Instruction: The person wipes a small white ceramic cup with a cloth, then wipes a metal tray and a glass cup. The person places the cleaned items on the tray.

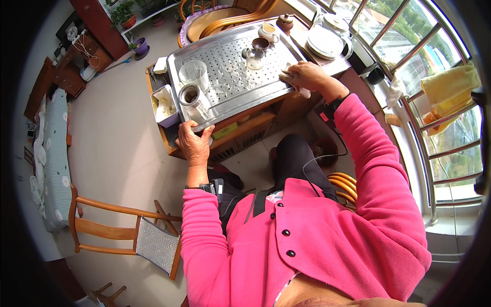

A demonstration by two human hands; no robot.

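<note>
A perforated metal tea tray (230, 82), wet in places, lies on a wooden tea cabinet (253, 119). At its near left corner, my left hand (195, 144) grips the rim between thumb and fingers. My right hand (307, 76) presses a crumpled cloth (291, 78) against the tray's right edge. Near my left hand stand a glass jar with a dark inside (195, 103) and a clear glass cup (194, 75). Toward the far right of the tray are a small glass cup (255, 59), a dark brown teacup (261, 44) and a pale pitcher (268, 32).
A brown clay teapot (285, 23) sits behind the tray; a glass kettle (335, 25) and a white round lid (325, 42) are to its right. A white bin (165, 105) flanks the tray's left side. Window railings (425, 126) run along the right, and a folding chair (126, 230) stands left.
</note>
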